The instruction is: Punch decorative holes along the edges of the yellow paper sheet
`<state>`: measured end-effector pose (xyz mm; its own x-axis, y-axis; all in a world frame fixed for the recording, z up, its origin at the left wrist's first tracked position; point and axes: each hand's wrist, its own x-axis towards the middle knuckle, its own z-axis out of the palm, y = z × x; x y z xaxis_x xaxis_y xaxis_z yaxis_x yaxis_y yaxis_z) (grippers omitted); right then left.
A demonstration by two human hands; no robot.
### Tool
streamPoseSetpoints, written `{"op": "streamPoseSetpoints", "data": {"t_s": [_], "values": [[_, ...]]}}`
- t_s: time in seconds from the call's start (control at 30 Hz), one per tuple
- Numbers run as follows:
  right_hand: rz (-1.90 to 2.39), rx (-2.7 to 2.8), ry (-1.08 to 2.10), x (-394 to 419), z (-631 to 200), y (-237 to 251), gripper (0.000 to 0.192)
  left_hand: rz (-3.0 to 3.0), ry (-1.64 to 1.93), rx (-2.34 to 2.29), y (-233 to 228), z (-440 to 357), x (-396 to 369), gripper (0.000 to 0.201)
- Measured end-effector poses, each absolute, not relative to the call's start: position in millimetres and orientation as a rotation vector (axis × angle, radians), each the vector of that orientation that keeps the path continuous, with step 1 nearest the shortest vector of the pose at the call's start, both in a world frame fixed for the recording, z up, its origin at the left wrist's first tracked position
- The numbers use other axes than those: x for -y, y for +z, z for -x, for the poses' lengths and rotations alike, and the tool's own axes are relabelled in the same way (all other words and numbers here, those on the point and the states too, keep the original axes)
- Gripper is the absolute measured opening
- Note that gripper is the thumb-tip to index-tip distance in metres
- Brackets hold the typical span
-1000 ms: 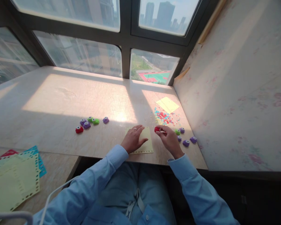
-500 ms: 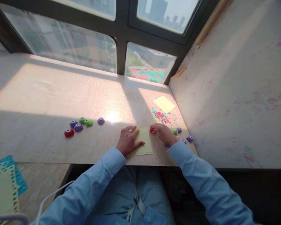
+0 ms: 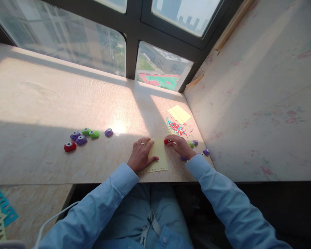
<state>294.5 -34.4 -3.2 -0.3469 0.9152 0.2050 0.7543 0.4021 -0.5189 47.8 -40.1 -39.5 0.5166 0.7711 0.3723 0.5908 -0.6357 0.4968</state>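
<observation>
A pale yellow sheet of paper [image 3: 159, 155] with small punched shapes along its near edge lies by the front of the ledge. My left hand [image 3: 141, 154] rests flat on its left part, fingers spread, a ring on one finger. At the sheet's upper right edge, my right hand [image 3: 180, 145] is closed around a small red craft punch [image 3: 167, 141]; whether the paper sits in its slot is hard to see. Beside and partly behind that hand are several purple and green punches, such as a purple punch [image 3: 206, 151] and a green punch [image 3: 191, 144].
More punches lie to the left, among them a red punch [image 3: 69, 146] and a lone purple punch [image 3: 109, 132]. Red and blue confetti [image 3: 176, 128] is scattered below a yellow paper piece [image 3: 179, 114]. Punched blue paper [image 3: 7, 207] lies lower left near a white cable [image 3: 53, 218].
The view has shifted slightly, so the ledge and its things sit a little further left. Both hands keep nearly the same places on the sheet and the red craft punch.
</observation>
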Motion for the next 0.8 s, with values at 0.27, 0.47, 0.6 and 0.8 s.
{"op": "streamPoseSetpoints", "data": {"t_s": [0.27, 0.47, 0.6, 0.8], "values": [[1.397, 2.203, 0.464, 35.7, -296.1, -3.5, 0.033, -2.447, 0.819, -1.125, -39.6, -47.9, 39.7, 0.066], [1.424, 2.203, 0.462, 35.2, -296.7, -4.8, 0.033, -2.435, 0.813, -1.126, -40.6, -48.1, 39.6, 0.066], [1.452, 2.204, 0.467, 33.8, -298.3, -5.3, 0.034, -2.436, 0.814, -1.129, -40.6, -48.2, 39.6, 0.066], [1.442, 2.201, 0.466, 31.4, -296.9, -6.7, 0.036, -2.446, 0.787, -1.133, -39.6, -48.3, 39.7, 0.067]]}}
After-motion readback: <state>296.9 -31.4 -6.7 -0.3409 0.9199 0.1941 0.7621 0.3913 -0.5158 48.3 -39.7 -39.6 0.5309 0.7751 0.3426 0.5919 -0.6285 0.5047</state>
